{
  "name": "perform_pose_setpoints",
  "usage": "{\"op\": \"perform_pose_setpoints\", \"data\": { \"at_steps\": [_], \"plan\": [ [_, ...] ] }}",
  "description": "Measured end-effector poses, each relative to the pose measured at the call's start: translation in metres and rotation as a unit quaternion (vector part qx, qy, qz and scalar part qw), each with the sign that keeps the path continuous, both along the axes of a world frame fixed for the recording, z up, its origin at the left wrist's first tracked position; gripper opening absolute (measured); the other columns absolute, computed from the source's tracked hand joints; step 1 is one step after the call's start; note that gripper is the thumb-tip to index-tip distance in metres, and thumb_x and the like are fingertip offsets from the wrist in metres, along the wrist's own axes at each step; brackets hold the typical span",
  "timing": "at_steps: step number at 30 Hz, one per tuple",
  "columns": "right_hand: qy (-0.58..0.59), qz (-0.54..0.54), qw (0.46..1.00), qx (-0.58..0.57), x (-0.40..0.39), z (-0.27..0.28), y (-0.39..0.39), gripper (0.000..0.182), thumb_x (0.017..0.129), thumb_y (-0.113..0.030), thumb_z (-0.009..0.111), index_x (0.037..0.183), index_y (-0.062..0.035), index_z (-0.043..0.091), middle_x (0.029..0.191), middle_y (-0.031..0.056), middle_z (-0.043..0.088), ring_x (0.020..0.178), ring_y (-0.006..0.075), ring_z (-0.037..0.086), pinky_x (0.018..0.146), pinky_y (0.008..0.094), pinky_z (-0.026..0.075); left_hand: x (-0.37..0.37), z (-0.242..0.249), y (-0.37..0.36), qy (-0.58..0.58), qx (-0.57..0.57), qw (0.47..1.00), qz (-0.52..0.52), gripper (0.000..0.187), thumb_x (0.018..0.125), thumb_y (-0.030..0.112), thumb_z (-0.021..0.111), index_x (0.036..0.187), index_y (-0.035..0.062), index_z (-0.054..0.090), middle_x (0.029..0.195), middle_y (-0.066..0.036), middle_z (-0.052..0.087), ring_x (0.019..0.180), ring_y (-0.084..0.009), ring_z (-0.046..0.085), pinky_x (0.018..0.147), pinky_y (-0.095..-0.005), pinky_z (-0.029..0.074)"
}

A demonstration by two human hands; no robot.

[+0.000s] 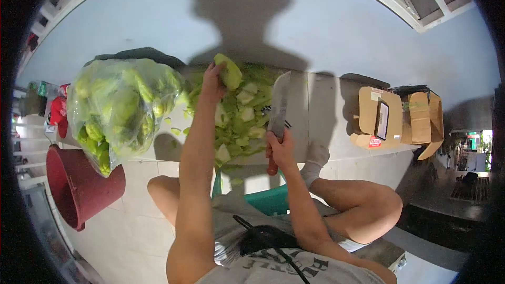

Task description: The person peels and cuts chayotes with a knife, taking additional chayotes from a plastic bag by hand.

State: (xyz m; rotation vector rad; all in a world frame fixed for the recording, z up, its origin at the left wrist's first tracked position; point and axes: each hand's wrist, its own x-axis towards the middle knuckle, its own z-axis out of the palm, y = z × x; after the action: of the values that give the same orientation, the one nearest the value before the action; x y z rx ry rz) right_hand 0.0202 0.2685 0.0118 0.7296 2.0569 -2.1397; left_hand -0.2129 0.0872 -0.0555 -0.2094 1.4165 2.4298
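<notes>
My left hand [213, 81] reaches forward and grips a pale green vegetable [229, 70] at the far edge of a pile of cut green pieces [242, 118]. My right hand [279, 150] is closed on the red handle of a broad cleaver [279, 102], whose blade points away from me over the right side of the pile. The pile lies on a low white surface [315, 110] in front of my knees.
A clear plastic bag full of whole green vegetables [121, 108] stands at left, above a dark red bucket [79, 184]. A cardboard box [400, 118] with a phone on it sits at right. A teal stool [268, 200] is under me.
</notes>
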Motion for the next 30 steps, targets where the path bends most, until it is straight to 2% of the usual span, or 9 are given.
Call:
{"op": "perform_pose_setpoints", "data": {
  "at_steps": [1,2,4,7,14,19,23,25,30],
  "plan": [
    [0.008,-0.001,1.0,-0.011,0.001,0.0,-0.002,0.014,0.091,-0.015,0.06,0.094,-0.0044,0.051,0.061,0.0014,0.052,0.045,0.0111,0.05,0.039,0.0284,0.043,0.016,0.011,-0.003,-0.073,0.255,0.963,0.053,0.047,0.086,0.028,0.061,0.125,0.0038,0.05,0.109,-0.014,0.059,0.101,-0.0297,0.058,0.089,-0.048,0.049],
    [0.01,0.006,1.0,-0.014,0.001,-0.001,-0.006,0.014,0.091,-0.015,0.06,0.094,-0.0044,0.051,0.061,0.0014,0.052,0.045,0.0111,0.05,0.039,0.0284,0.043,0.031,0.021,-0.007,-0.07,0.253,0.963,0.059,0.047,0.086,0.028,0.061,0.125,0.0038,0.05,0.109,-0.014,0.059,0.101,-0.0297,0.058,0.089,-0.048,0.049],
    [0.027,0.038,0.999,0.023,0.004,-0.001,-0.014,0.015,0.092,-0.016,0.06,0.097,-0.004,0.053,0.062,0.0018,0.053,0.044,0.0109,0.05,0.039,0.0286,0.043,0.062,0.041,-0.014,-0.042,0.46,0.887,-0.003,0.041,0.089,0.03,0.054,0.122,0.0058,0.05,0.105,-0.013,0.059,0.097,-0.0301,0.059,0.088,-0.0493,0.049],
    [-0.015,0.122,0.988,0.093,0.011,0.016,-0.028,0.02,0.092,-0.02,0.059,0.1,-0.0015,0.056,0.065,0.0067,0.058,0.049,0.0162,0.055,0.045,0.0341,0.046,0.099,0.07,-0.013,-0.109,0.364,0.92,0.097,0.039,0.093,0.034,0.046,0.122,0.007,0.051,0.104,-0.013,0.06,0.097,-0.0298,0.06,0.087,-0.0457,0.05],
    [0.075,0.217,0.95,0.21,0.03,0.013,-0.052,0.029,0.092,-0.026,0.057,0.099,0.0015,0.059,0.068,0.0146,0.061,0.058,0.0273,0.058,0.058,0.0408,0.045,0.148,0.073,-0.057,-0.076,0.282,0.953,0.08,0.049,0.099,0.046,0.036,0.124,0.0078,0.054,0.104,-0.01,0.061,0.096,-0.024,0.061,0.083,-0.0386,0.051],
    [-0.002,0.255,0.954,0.156,0.035,0.039,-0.063,0.027,0.093,-0.027,0.057,0.098,-0.0001,0.06,0.066,0.0067,0.058,0.055,0.0162,0.053,0.053,0.0344,0.043,0.165,0.092,-0.079,0.002,0.285,0.957,0.056,0.06,0.1,0.054,0.027,0.125,0.0066,0.054,0.103,-0.008,0.062,0.092,-0.0198,0.061,0.079,-0.0374,0.051],
    [0.066,0.279,0.944,0.163,0.036,0.029,-0.066,0.023,0.097,-0.029,0.056,0.093,-0.0071,0.049,0.059,-0.0016,0.045,0.046,0.0092,0.043,0.041,0.0281,0.037,0.172,0.104,-0.082,-0.012,0.252,0.965,0.078,0.061,0.099,0.055,0.028,0.125,0.0067,0.054,0.102,-0.007,0.061,0.091,-0.0194,0.061,0.078,-0.037,0.051],
    [-0.035,0.248,0.961,0.115,0.04,0.044,-0.068,0.025,0.095,-0.028,0.056,0.091,-0.0027,0.057,0.059,0.0021,0.052,0.051,0.0121,0.049,0.048,0.0319,0.039,0.172,0.101,-0.079,0.002,0.256,0.963,0.082,0.057,0.098,0.056,0.034,0.123,0.0091,0.055,0.103,-0.006,0.064,0.089,-0.0209,0.063,0.077,-0.0374,0.053],
    [-0.026,0.264,0.954,0.141,0.035,0.025,-0.064,0.027,0.095,-0.029,0.056,0.087,-0.004,0.054,0.058,0.0015,0.051,0.051,0.0116,0.049,0.046,0.0321,0.04,0.184,0.099,-0.069,-0.052,0.295,0.953,0.056,0.054,0.097,0.054,0.038,0.125,0.0101,0.054,0.108,-0.006,0.063,0.095,-0.0208,0.062,0.082,-0.0387,0.052]
  ]
}}
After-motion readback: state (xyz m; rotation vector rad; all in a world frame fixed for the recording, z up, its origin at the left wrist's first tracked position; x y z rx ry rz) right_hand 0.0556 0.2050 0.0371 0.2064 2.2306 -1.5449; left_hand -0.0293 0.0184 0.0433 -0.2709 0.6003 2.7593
